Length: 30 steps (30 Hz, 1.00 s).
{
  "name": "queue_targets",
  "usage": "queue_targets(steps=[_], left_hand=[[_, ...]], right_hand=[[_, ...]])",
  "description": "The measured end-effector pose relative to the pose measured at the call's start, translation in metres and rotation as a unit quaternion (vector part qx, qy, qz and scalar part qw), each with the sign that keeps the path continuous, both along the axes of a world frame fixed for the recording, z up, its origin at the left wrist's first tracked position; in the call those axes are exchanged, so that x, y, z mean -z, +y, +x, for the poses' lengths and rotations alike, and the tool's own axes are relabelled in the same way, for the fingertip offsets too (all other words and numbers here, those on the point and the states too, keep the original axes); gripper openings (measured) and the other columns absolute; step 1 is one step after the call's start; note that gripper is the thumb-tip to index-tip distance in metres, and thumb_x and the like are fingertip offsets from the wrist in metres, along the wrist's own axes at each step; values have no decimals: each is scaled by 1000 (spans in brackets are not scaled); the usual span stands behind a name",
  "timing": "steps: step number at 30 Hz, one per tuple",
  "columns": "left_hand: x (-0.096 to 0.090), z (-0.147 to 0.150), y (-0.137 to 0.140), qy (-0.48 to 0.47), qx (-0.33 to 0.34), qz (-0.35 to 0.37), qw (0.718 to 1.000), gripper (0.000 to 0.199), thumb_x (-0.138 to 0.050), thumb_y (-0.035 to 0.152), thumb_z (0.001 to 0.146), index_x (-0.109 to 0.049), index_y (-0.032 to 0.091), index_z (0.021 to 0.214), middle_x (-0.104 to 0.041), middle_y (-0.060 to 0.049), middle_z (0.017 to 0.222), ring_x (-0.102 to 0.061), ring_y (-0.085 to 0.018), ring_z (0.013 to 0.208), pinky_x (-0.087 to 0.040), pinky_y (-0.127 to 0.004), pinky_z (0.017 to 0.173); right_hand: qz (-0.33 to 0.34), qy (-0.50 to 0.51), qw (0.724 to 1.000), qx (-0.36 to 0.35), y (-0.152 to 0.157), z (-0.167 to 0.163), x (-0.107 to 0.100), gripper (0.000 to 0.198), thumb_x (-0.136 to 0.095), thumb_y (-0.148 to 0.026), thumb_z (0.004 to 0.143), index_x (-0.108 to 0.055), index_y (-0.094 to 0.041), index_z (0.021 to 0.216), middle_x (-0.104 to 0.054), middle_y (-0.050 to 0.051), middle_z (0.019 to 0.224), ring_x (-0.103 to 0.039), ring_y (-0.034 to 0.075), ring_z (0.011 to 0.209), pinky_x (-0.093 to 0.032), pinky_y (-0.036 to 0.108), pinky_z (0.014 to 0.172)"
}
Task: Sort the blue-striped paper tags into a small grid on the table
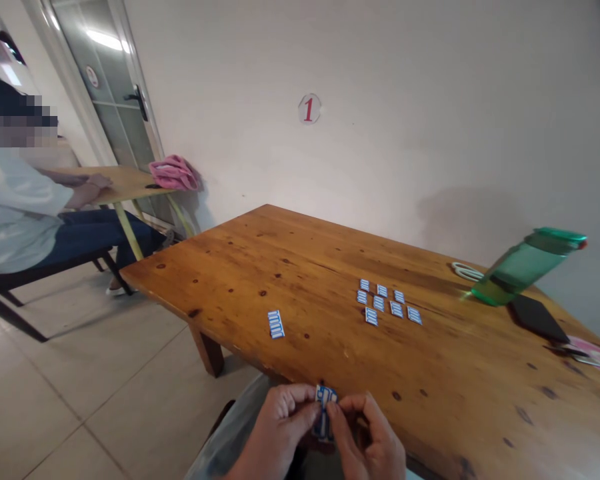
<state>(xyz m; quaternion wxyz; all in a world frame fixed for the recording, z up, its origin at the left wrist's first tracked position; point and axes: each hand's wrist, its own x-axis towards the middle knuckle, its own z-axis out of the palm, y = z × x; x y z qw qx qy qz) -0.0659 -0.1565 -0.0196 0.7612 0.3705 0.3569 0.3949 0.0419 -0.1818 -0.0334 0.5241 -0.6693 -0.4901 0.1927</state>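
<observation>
Close to the table's near edge, my left hand (pixel 285 417) and my right hand (pixel 370 433) pinch a small blue-and-white piece (pixel 326 395) between thumbs and fingers. It has white bars with blue outlines; its exact kind is unclear, and the fingers cover part of it. A separate flat piece (pixel 275 324) with similar white bars and blue edges lies on the wooden table (pixel 320 247), ahead and to the left of my hands. Farther off to the right, several smaller blue-and-white pieces (pixel 379 304) are laid out in rough rows.
On the table's right side a green bottle (pixel 527 267) appears tilted, near a white coiled cable (pixel 467 271), a dark flat object (pixel 537 319) and scissors (pixel 575 352). At left, another person (pixel 20 207) sits at a second table (pixel 130 187) with a pink cloth (pixel 174 172).
</observation>
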Motion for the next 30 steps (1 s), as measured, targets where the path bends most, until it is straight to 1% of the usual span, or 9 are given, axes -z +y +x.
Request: queue_targets(steps=[5, 12, 17, 20, 21, 23, 25, 27, 30], left_hand=[[-2, 0, -1, -13, 5, -7, 1000, 45, -67, 54, 58, -70, 13, 76, -57, -1, 59, -48, -10, 56, -46, -25, 57], [-8, 0, -2, -31, 1, -15, 999, 36, -68, 46, 62, -70, 13, 75, -59, -2, 62, -49, -11, 57, -45, -23, 57], [-7, 0, -3, -37, 8, -1, 999, 31, -69, 41, 63, -71, 13, 76, -63, -3, 65, -54, -13, 61, -46, -24, 59], [-8, -4, -1, -12, 1, 3, 1000, 31, -70, 39, 62, -71, 12, 78, -66, -6, 68, -59, -17, 64, -47, -26, 60], [-9, -7, 1, -1, -17, -2, 1000, 31, -70, 38, 62, -71, 12, 78, -67, -7, 70, -60, -18, 65, -48, -26, 60], [-11, -16, 5, 13, -81, -15, 997, 29, -70, 36, 62, -70, 12, 79, -69, -9, 74, -62, -20, 69, -49, -27, 61], [-12, -29, 10, 6, -158, -26, 987, 26, -70, 33, 63, -69, 13, 81, -70, -10, 80, -64, -21, 76, -50, -28, 66], [-12, -43, 15, -15, -215, -28, 976, 26, -71, 30, 62, -69, 13, 83, -70, -10, 85, -64, -22, 83, -51, -29, 70], [-14, -59, 21, -37, -266, -22, 963, 27, -73, 26, 60, -68, 13, 82, -71, -9, 86, -64, -24, 86, -51, -29, 70]], right_hand=[[3, -8, 1000, -6, 1, 0, -1, 32, -53, -48, 70, -51, -21, 53, -47, -4, 46, -43, 10, 43, -34, 20, 43], [21, -17, 1000, 1, 2, 0, -3, 33, -54, -49, 70, -48, -22, 53, -46, -5, 46, -40, 10, 41, -34, 20, 43], [29, -25, 999, 8, 4, -3, 5, 32, -54, -50, 70, -47, -22, 56, -45, -5, 48, -42, 10, 43, -35, 20, 43], [32, -14, 999, -18, 7, -4, 11, 30, -54, -49, 72, -49, -21, 60, -49, -4, 50, -47, 11, 44, -39, 21, 45], [35, -5, 999, -34, 9, -3, 13, 28, -52, -48, 74, -53, -21, 67, -53, -3, 55, -50, 11, 47, -41, 21, 47], [48, -6, 997, -60, 15, -1, 15, 31, -45, -44, 80, -56, -18, 93, -61, 2, 69, -58, 14, 57, -46, 22, 54], [69, -66, 992, -82, 23, 1, 16, 43, -41, -40, 84, -45, -14, 118, -64, 6, 80, -62, 16, 68, -48, 25, 63], [85, -171, 976, -105, 33, -2, 14, 47, -40, -37, 85, -40, -12, 125, -66, 8, 80, -63, 19, 72, -48, 30, 67], [64, -311, 940, -128, 44, -20, 7, 40, -39, -29, 85, -46, -14, 122, -67, 11, 90, -61, 23, 85, -45, 39, 76]])
